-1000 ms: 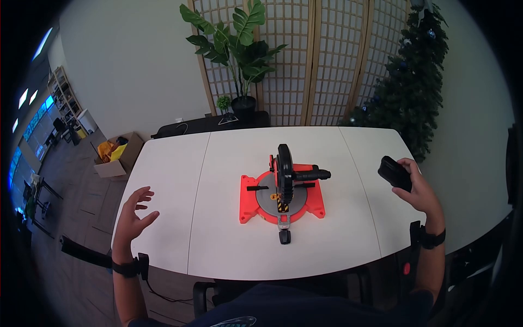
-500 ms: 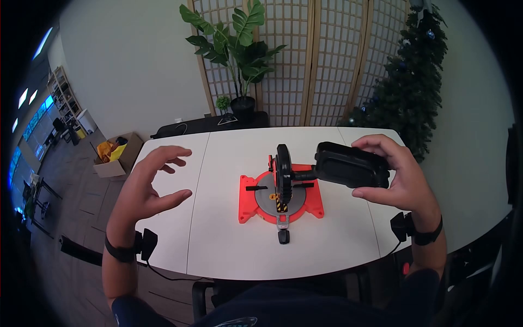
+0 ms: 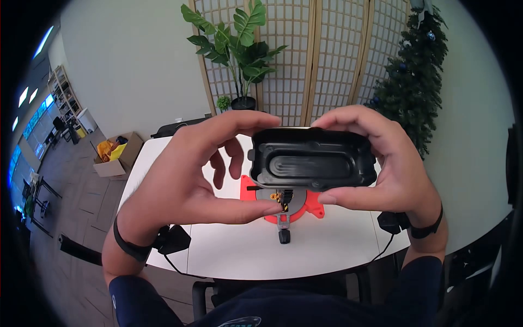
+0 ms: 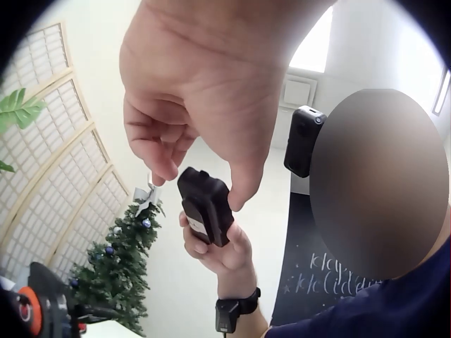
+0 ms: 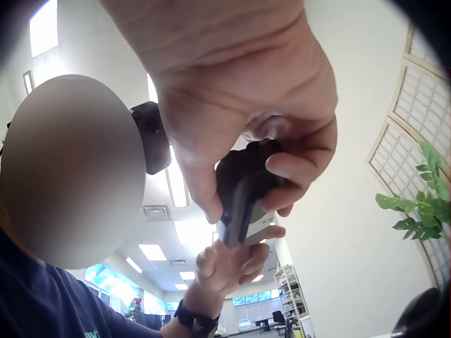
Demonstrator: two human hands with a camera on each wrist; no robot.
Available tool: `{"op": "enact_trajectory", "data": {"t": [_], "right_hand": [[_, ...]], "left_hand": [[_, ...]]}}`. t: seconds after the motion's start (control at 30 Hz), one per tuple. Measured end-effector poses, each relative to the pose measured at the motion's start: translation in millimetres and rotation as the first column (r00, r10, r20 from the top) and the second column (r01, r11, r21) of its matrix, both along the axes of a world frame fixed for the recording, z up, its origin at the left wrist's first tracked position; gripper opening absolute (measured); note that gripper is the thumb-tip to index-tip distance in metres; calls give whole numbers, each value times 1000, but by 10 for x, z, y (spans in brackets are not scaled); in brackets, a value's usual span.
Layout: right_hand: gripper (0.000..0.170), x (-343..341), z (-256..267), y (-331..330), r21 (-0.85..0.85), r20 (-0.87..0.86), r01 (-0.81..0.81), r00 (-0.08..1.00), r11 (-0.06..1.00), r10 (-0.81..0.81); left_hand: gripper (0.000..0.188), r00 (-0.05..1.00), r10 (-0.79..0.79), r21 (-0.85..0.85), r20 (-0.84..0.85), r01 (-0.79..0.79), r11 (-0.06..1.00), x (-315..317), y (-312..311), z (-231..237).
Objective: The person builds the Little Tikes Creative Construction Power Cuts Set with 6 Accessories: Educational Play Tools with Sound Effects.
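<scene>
My right hand point(image 3: 389, 163) grips the right end of a black plastic case point(image 3: 313, 163), fingers over its top edge and thumb below. The case is raised in front of me, its hollow side with a long oval recess facing my head; a pale label shows on it in the left wrist view. Around its left end my left hand point(image 3: 199, 169) spreads thumb and fingers. A gap shows between that thumb and the case's lower edge. Behind the case, partly hidden, a red and black miter saw point(image 3: 314, 207) stands on the white table point(image 3: 234, 245).
A chair point(image 3: 204, 297) stands at the table's near side. On the floor at the left is a cardboard box point(image 3: 117, 163) with orange and yellow things. Beyond the table are a potted plant point(image 3: 239, 54), a folding screen point(image 3: 338, 60) and a decorated tree point(image 3: 408, 82).
The case has moved from the table's right side up and leftward in my right hand, turning its hollow side toward me. My left hand has come up and right to the case's left end.
</scene>
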State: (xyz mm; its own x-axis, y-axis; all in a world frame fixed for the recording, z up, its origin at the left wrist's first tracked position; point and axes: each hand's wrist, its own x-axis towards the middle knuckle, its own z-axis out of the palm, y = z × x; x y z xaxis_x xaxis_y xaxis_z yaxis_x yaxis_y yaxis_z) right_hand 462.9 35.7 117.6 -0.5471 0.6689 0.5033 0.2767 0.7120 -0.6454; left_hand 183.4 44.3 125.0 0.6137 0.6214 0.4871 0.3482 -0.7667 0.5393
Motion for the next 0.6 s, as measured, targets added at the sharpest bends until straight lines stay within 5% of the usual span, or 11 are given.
{"op": "enact_trajectory", "data": {"t": [0.23, 0.3, 0.4, 0.53, 0.6], "right_hand": [[73, -11, 30, -65, 36, -32, 43, 999, 998, -42], [74, -4, 91, -124, -179, -198, 99, 971, 979, -134], [80, 5, 165, -184, -124, -289, 113, 946, 986, -145], [90, 23, 188, -209, 52, -317, 161, 939, 986, -137], [101, 39, 145, -266, 181, -341, 325, 906, 928, -250]], "left_hand": [[71, 997, 7, -38, 76, -4, 999, 9, 80, 34], [73, 992, 31, -79, 120, -22, 997, 10, 28, 89], [89, 957, 156, -103, 244, -134, 986, -4, -13, 128], [114, 914, 110, -155, 391, -53, 987, 74, -145, 237], [113, 895, 81, 92, 439, -134, 987, -42, -84, 167]]}}
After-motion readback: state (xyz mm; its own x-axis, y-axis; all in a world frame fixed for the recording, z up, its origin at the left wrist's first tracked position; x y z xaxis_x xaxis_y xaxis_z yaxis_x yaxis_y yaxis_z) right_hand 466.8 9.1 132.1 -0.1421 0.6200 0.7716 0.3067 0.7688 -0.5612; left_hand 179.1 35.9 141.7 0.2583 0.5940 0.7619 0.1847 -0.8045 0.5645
